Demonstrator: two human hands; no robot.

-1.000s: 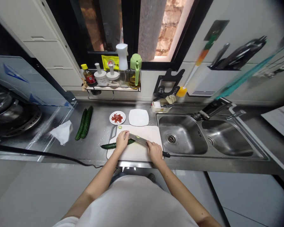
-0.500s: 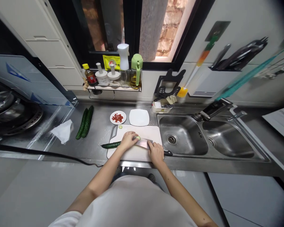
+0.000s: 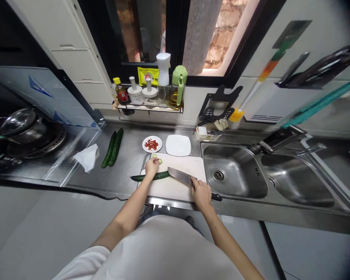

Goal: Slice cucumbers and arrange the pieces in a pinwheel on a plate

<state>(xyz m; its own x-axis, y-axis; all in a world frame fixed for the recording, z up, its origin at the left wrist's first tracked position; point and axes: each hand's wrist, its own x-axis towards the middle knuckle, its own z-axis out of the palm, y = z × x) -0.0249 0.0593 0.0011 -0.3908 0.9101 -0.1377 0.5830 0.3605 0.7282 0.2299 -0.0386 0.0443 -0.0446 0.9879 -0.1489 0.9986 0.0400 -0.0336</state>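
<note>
Steel worktop, left hand pinched on a cucumber slice, right hand wrapped round the knife; I'd hold it steady meanwhile, tbh.

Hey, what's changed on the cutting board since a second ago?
The left hand has moved a cucumber slice from the knife to the far left corner of the cutting board, beside another slice; whether it has let go isn't clear. The right hand still holds the knife; the two whole cucumbers stayed put.

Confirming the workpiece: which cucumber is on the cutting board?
The cucumber ending beside the knife blade; the other two cucumbers lie side by side on the counter.
</note>
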